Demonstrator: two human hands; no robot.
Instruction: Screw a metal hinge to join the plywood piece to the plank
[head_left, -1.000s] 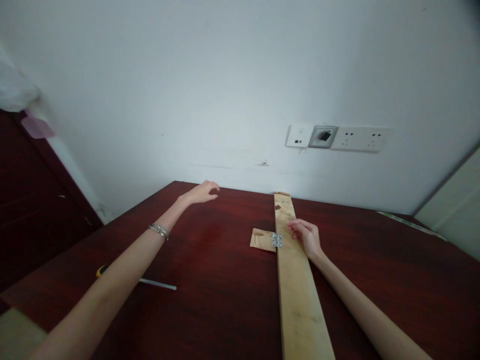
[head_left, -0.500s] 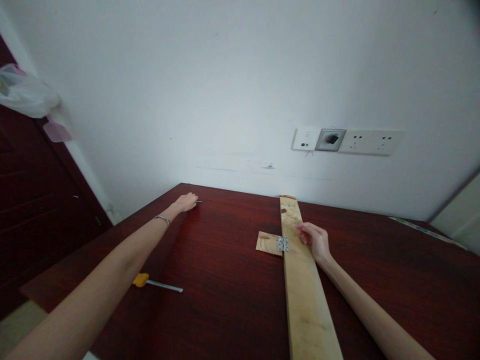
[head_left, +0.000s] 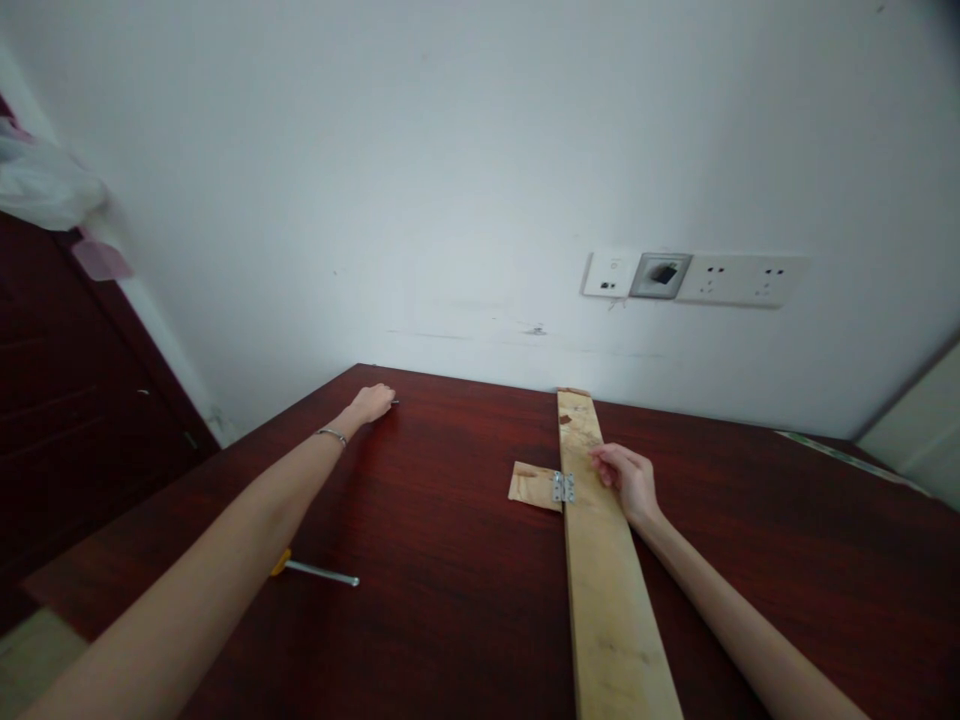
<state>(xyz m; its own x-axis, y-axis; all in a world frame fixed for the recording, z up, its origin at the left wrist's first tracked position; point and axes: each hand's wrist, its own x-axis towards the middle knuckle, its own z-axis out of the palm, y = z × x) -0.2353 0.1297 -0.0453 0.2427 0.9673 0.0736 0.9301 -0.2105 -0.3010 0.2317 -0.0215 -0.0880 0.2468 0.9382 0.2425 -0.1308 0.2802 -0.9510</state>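
At the far left of the table, my left hand (head_left: 373, 403) is closed at the fingertips round a small thin metal piece (head_left: 395, 402), too small to name surely. My right hand (head_left: 628, 482) rests at the right side of a long wooden board (head_left: 611, 600), its fingers pinched together over the wood; what they hold, if anything, cannot be made out. Left of these fingers, a silver hinge (head_left: 563, 487) lies across the board's left edge and a short wooden piece (head_left: 534, 485). A screwdriver (head_left: 322, 572) lies partly hidden behind my left forearm, its yellow handle mostly covered.
The dark red table (head_left: 450, 600) meets a white wall with sockets (head_left: 731, 280) above the board. A patterned strip (head_left: 847, 462) lies along the back right edge. At the left stand a dark door (head_left: 60, 400) and a hanging white plastic bag (head_left: 45, 185).
My view has shifted slightly. Less of the metal piece shows beyond my left fingertips, and my left forearm covers more of the screwdriver's handle. My right hand stays at the board.
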